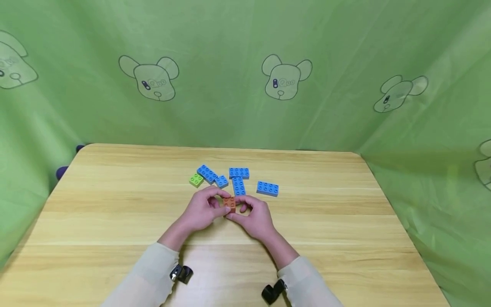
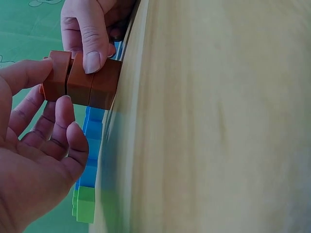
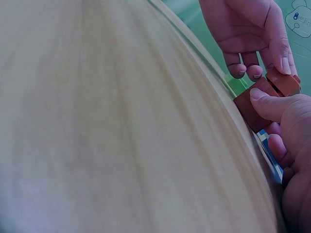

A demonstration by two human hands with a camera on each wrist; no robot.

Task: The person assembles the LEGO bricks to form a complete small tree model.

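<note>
my left hand (image 1: 202,209) and my right hand (image 1: 255,215) are both on the brown stack (image 1: 231,200), held between them over the middle of the counter (image 1: 326,209), nearer me than the loose bricks. left fingers narrow, pinching the top brown brick (image 2: 57,77); the rest of that hand's fingers are bent below. right fingers narrow too, gripping the lower brown part (image 2: 95,90), thumb flat across its side. a seam crosses that part. top brown brick sits slightly tilted, thin wedge gap under it, so not flush. can't tell whether the bottom touches the counter.

beyond my hands: lime brick (image 1: 196,180) at left, angled long blue brick (image 1: 207,174) just beside it, then small blue brick (image 1: 221,182) near that one's end. far blue brick (image 1: 239,172) lies crosswise; lengthwise blue brick (image 1: 238,186) runs from it toward my right fingers. another, the right-hand blue brick (image 1: 267,189), is apart from the others. studs up on all of these.

pale sleeves (image 1: 147,273) on me, black wrist cameras (image 1: 186,274) at the cuffs. green curtain (image 1: 222,121) behind, printed with outlined animal heads (image 1: 281,82).
</note>
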